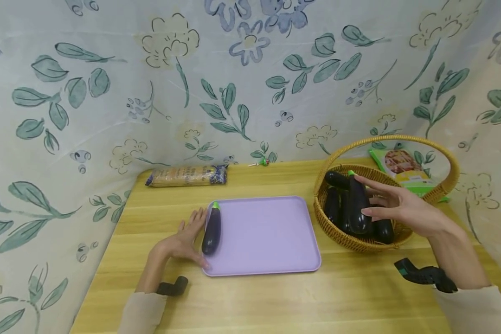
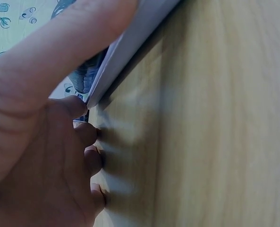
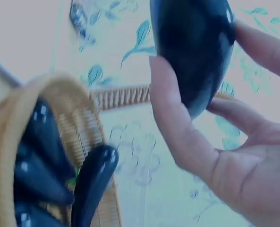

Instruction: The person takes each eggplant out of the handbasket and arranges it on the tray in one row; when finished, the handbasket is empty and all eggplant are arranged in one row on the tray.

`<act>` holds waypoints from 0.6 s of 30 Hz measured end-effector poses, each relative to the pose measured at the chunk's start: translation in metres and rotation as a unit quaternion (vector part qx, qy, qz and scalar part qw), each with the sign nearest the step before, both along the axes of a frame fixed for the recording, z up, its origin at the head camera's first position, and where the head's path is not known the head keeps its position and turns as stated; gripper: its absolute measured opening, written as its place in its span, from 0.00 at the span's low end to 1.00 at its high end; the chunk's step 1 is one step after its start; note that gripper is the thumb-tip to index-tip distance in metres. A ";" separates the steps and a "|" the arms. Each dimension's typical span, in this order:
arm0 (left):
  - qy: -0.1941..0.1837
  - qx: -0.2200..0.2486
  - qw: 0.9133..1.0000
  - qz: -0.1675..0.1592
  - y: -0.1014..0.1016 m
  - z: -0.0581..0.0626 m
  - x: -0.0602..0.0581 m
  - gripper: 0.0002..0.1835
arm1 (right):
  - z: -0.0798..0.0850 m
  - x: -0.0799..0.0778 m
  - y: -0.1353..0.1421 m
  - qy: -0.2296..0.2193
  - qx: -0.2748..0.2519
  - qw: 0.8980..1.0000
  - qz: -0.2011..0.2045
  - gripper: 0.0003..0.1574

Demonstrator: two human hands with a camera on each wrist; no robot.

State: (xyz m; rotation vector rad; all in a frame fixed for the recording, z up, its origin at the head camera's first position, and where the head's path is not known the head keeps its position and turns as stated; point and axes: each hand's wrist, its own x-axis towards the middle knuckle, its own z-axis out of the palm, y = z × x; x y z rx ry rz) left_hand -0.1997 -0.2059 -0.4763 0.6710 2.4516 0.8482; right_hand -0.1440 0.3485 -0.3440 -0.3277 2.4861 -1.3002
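In the head view my right hand (image 1: pixel 394 204) pinches a dark eggplant (image 1: pixel 358 206) with a green tip, between thumb and fingers, over the wicker basket (image 1: pixel 342 239). The right wrist view shows this held eggplant (image 3: pixel 194 52) raised beside the basket rim, thumb on one side and fingers on the other. Several more eggplants (image 1: pixel 333 204) lie inside the basket. My left hand (image 1: pixel 181 243) rests at the left edge of a light purple tray (image 1: pixel 267 236), fingers spread, thumb at its near corner. One eggplant (image 1: pixel 212 230) lies along the tray's left side, green tip away from me.
A long clear package (image 1: pixel 186 176) lies at the table's back left. A small green-topped item (image 1: pixel 264 162) is near the back edge. Behind the basket leans a green bag (image 1: pixel 402 169). The basket's tall handle (image 1: pixel 394 138) arches over it. Floral cloth (image 1: pixel 234 93) hangs behind the table.
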 end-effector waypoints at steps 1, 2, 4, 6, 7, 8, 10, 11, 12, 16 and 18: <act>0.001 -0.003 1.000 0.001 0.000 0.000 0.000 0.87 | 0.001 0.003 -0.005 0.011 -0.015 1.000 0.018 0.51; 0.002 -0.005 1.000 0.000 0.000 0.000 0.001 0.87 | 0.003 0.006 -0.010 0.021 -0.033 0.998 0.039 0.51; 0.005 -0.002 1.000 -0.001 0.000 0.000 0.001 0.87 | 0.005 0.010 -0.023 0.031 -0.086 0.991 0.093 0.51; 0.006 -0.005 1.000 -0.001 0.000 0.001 0.001 0.87 | 0.006 0.013 -0.038 0.010 -0.156 0.976 0.150 0.51; 0.004 -0.006 1.000 -0.001 0.000 0.002 0.001 0.87 | 0.006 0.014 -0.046 -0.003 -0.174 0.970 0.169 0.51; 0.003 -0.004 1.000 -0.001 0.000 0.002 0.001 0.87 | 0.005 0.014 -0.056 -0.013 -0.180 0.967 0.183 0.51; 0.003 -0.006 1.000 -0.002 0.000 0.001 0.001 0.87 | 0.001 0.012 -0.077 -0.029 -0.168 0.967 0.187 0.51; 0.004 -0.003 1.000 -0.003 -0.001 0.000 0.001 0.87 | -0.002 0.010 -0.089 -0.035 -0.155 0.970 0.185 0.52; 0.006 -0.005 1.000 -0.004 -0.001 -0.001 0.001 0.87 | -0.006 0.006 -0.100 -0.038 -0.138 0.973 0.181 0.53; 0.008 -0.013 1.000 0.000 -0.002 -0.004 -0.001 0.87 | -0.029 -0.012 -0.144 -0.068 -0.108 0.976 0.175 0.56; 0.007 -0.023 1.000 0.003 -0.001 -0.004 0.000 0.87 | -0.039 -0.020 -0.161 -0.079 -0.117 0.973 0.180 0.56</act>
